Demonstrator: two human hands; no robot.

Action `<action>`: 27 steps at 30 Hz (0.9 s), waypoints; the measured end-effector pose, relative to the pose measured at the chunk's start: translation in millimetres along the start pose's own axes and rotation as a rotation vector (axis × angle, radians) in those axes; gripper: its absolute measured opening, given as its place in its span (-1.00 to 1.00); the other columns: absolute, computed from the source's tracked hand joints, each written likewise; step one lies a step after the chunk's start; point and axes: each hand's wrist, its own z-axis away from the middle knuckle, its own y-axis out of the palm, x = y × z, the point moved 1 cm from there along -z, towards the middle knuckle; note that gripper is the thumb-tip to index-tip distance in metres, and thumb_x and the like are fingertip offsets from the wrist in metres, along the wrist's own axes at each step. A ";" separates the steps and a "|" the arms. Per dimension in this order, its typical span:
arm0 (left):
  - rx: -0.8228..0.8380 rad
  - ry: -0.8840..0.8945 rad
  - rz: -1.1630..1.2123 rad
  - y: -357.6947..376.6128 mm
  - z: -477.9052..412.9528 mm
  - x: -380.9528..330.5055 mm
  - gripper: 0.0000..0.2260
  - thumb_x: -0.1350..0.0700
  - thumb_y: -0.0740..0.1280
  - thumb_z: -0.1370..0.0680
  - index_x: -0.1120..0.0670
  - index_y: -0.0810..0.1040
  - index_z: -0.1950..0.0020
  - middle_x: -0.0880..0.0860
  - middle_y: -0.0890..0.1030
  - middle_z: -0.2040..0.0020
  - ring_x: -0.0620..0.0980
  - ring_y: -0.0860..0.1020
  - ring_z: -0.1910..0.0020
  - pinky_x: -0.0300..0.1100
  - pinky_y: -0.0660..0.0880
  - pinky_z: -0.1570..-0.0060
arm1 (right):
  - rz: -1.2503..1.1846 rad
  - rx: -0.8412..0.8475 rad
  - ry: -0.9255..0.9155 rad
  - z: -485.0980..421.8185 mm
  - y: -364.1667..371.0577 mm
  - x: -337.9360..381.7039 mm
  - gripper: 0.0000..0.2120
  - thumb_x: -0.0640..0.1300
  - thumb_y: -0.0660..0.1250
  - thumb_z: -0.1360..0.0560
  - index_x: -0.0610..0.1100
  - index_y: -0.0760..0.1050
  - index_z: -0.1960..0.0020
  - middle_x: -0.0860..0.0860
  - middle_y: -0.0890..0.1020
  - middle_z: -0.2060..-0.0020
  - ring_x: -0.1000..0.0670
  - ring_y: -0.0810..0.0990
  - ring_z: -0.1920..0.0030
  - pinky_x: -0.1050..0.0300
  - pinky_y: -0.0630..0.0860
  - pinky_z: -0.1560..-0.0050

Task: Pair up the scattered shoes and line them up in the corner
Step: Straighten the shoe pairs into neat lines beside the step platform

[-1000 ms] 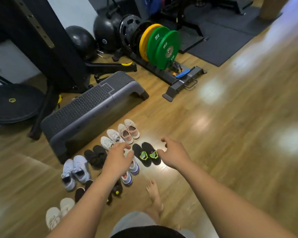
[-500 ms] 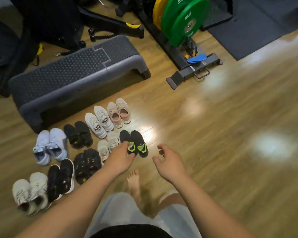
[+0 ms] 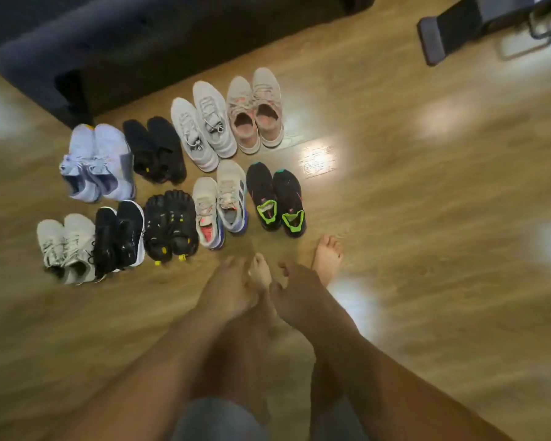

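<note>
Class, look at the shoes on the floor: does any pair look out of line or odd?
Nearly all sit neatly in two rows. The white pair with purple soles, front row, is staggered: one shoe sits nearer the camera than its mate.

Paired shoes (image 3: 175,183) sit in two rows before the step platform (image 3: 140,49).

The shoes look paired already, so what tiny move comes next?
Probably nudge the white shoe with the red lining forward, level with its mate: it sits staggered behind its partner. The left hand and right hand are empty, close by.
</note>
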 end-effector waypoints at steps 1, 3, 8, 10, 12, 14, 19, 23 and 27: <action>0.023 0.000 -0.002 6.4 -16.9 1.4 -0.66 0.17 0.32 -0.50 0.17 0.46 -0.28 0.17 0.50 -0.22 0.16 0.52 -0.13 -0.11 0.38 -0.09 | 0.010 0.006 0.001 -19.6 0.0 -7.7 -0.58 -0.08 0.29 -0.55 -0.07 0.41 -0.39 -0.03 0.56 -0.23 -0.06 0.50 -0.27 0.12 0.40 -0.24; 0.051 -0.006 0.002 16.3 -51.8 6.3 -0.66 0.18 0.30 -0.50 0.17 0.47 -0.27 0.17 0.53 -0.20 0.16 0.51 -0.15 -0.10 0.39 -0.08 | 0.060 0.005 0.025 -61.7 -0.3 -26.5 -0.62 -0.07 0.30 -0.53 -0.10 0.45 -0.33 0.00 0.59 -0.11 -0.07 0.53 -0.19 0.13 0.39 -0.15; 0.063 0.079 -0.050 32.6 -165.5 24.5 -0.65 0.16 0.24 -0.55 0.21 0.45 -0.33 0.19 0.49 -0.30 0.14 0.44 -0.30 -0.12 0.35 -0.21 | 0.278 -0.065 0.097 -192.9 20.7 -78.1 -0.57 0.30 0.23 -0.34 0.24 0.47 -0.19 0.08 0.59 0.05 0.03 0.55 -0.04 0.13 0.30 -0.14; 0.048 0.062 -0.051 48.9 -210.7 35.6 -0.67 0.17 0.24 -0.57 0.19 0.47 -0.33 0.18 0.50 -0.29 0.14 0.46 -0.28 -0.10 0.37 -0.20 | 0.363 0.023 0.081 -241.7 39.1 -97.5 -0.56 0.30 0.22 -0.35 0.18 0.49 -0.17 -0.01 0.62 -0.07 -0.12 0.56 -0.09 0.11 0.41 -0.10; 0.066 0.084 -0.067 74.0 -247.6 48.4 -0.71 0.16 0.28 -0.54 0.21 0.50 -0.24 0.19 0.53 -0.18 0.18 0.51 -0.20 -0.03 0.46 -0.10 | 0.481 0.138 -0.013 -275.4 50.7 -94.3 -0.73 0.01 0.27 -0.52 -0.07 0.57 -0.14 -0.09 0.62 -0.06 -0.17 0.57 -0.11 0.17 0.38 0.07; 0.111 0.137 -0.075 100.7 -276.2 54.8 -0.74 0.16 0.33 -0.48 0.21 0.50 -0.13 0.18 0.50 -0.10 0.21 0.51 -0.18 -0.02 0.47 -0.03 | 0.573 0.136 -0.048 -307.3 54.7 -93.7 -0.77 -0.13 0.26 -0.55 -0.22 0.56 -0.12 -0.15 0.62 -0.06 -0.21 0.56 -0.13 0.11 0.38 0.08; 0.071 0.171 -0.009 143.8 -340.8 47.2 -0.51 0.10 0.31 -0.52 0.17 0.28 -0.42 0.15 0.41 -0.33 0.16 0.40 -0.29 -0.07 0.26 -0.23 | 0.641 0.170 -0.060 -358.8 73.5 -121.4 -0.96 -0.17 0.28 -0.50 -0.13 0.48 0.07 -0.09 0.54 0.24 -0.21 0.60 -0.04 0.15 0.30 0.21; 0.052 0.078 0.081 154.0 -352.5 47.7 -0.48 0.13 0.29 -0.56 0.11 0.17 -0.47 0.13 0.47 -0.23 0.14 0.46 -0.19 -0.15 0.26 -0.04 | 0.671 0.120 -0.045 -373.5 74.2 -120.8 -0.78 -0.10 0.21 -0.55 -0.13 0.48 -0.16 -0.19 0.58 -0.08 -0.24 0.55 -0.10 0.09 0.33 0.12; 0.111 0.047 0.055 153.1 -340.8 60.3 -0.52 0.14 0.30 -0.54 0.11 0.25 -0.43 0.14 0.51 -0.20 0.17 0.50 -0.11 -0.15 0.27 0.14 | 0.691 0.062 -0.046 -373.6 74.8 -120.6 -0.70 0.03 0.07 -0.60 -0.11 0.43 -0.18 -0.19 0.58 -0.06 -0.24 0.54 -0.05 0.07 0.29 0.13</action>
